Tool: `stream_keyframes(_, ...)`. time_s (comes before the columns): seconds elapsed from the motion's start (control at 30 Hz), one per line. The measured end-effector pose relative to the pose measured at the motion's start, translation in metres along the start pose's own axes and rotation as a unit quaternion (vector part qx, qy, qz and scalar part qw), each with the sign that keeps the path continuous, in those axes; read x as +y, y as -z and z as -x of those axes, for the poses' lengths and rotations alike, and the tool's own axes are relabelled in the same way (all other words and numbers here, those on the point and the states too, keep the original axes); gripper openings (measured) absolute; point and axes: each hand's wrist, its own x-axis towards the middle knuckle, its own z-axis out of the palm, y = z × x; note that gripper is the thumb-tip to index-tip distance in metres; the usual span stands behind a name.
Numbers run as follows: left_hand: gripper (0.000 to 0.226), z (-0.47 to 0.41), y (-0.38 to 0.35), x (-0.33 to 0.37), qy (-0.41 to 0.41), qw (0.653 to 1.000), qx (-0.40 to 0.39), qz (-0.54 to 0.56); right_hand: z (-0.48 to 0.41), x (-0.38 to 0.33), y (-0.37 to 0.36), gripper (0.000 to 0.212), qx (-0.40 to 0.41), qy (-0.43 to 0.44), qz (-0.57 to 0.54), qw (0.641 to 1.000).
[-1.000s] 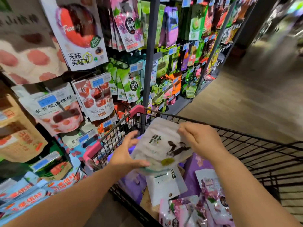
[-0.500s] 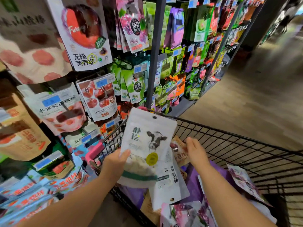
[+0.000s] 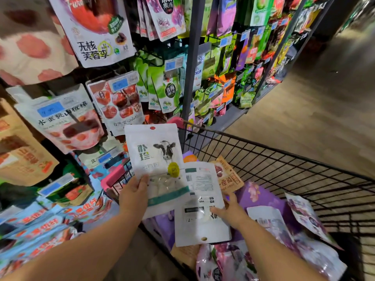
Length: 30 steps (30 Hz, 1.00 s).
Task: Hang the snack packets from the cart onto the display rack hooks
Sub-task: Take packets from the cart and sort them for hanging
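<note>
My left hand [image 3: 134, 196] grips a white snack packet with a cow picture [image 3: 157, 159] by its lower left edge and holds it upright over the cart's near corner. My right hand [image 3: 231, 211] grips a second white packet [image 3: 199, 201], back side up and upside down, lying over the pile in the black wire cart [image 3: 284, 165]. The display rack [image 3: 190, 57] stands just behind and left of the cart, its hooks full of hanging packets.
Purple and pink packets [image 3: 263, 199] and a tan packet [image 3: 227, 175] fill the cart. Pink bumpers [image 3: 113, 175] mark the cart's corner against the rack. Low blue packets [image 3: 40, 224] hang at lower left. A wooden aisle floor [image 3: 314, 118] runs off to the right.
My left hand has lifted the cow packet upright, away from the pile. My right hand let go of it, dropped into the cart and took hold of the second white packet.
</note>
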Motion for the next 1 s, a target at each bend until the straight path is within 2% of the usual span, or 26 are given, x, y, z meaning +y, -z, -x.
stream_keyframes(0.13,0.027,-0.005,-0.003,-0.005,0.011,0.998,-0.026,-0.048,0.019,-0.023,0.009,0.076,-0.030,0.053,-0.068,0.996)
stream_keyframes(0.23,0.028,-0.004,-0.003,-0.005,0.005,0.997,-0.040,-0.064,0.025,-0.034,0.014,0.073,-0.035,0.073,-0.061,0.995)
stream_keyframes(0.4,0.028,-0.004,-0.004,-0.004,0.001,0.996,-0.048,-0.069,0.035,-0.044,0.028,0.028,-0.037,0.107,0.023,0.993)
stream_keyframes(0.5,0.020,-0.004,-0.003,-0.002,-0.006,0.999,-0.020,-0.044,0.042,-0.048,0.043,0.027,-0.044,0.076,-0.099,0.991)
stream_keyframes(0.57,0.019,-0.003,-0.002,-0.001,-0.012,1.000,-0.011,-0.027,0.047,-0.052,0.052,0.028,-0.071,0.044,-0.215,0.973)
stream_keyframes(0.7,0.023,-0.003,-0.001,-0.001,-0.017,0.999,0.004,-0.032,0.058,-0.055,0.065,0.026,-0.091,0.028,-0.304,0.948)
stream_keyframes(0.77,0.020,-0.002,0.002,-0.002,-0.062,0.995,0.007,-0.079,0.063,-0.054,0.069,0.027,-0.087,0.018,-0.337,0.937)
stream_keyframes(0.8,0.016,-0.001,0.006,-0.001,-0.088,0.990,0.033,-0.101,0.065,-0.053,0.071,0.029,-0.077,0.014,-0.353,0.932)
stream_keyframes(0.83,0.018,-0.003,0.008,-0.002,-0.121,0.988,0.044,-0.086,0.069,-0.053,0.073,0.031,-0.071,0.013,-0.365,0.928)
stream_keyframes(0.87,0.026,-0.008,0.007,-0.010,-0.111,0.989,-0.025,-0.098,0.072,-0.053,0.075,0.033,-0.068,0.010,-0.376,0.924)
stream_keyframes(0.9,0.030,-0.010,0.006,-0.017,-0.148,0.978,-0.053,-0.139,0.076,-0.054,0.077,0.034,-0.069,0.008,-0.388,0.919)
stream_keyframes(1.0,0.035,-0.008,0.004,-0.031,-0.252,0.935,-0.032,-0.246,0.085,-0.054,0.080,0.029,-0.081,-0.013,-0.417,0.905)
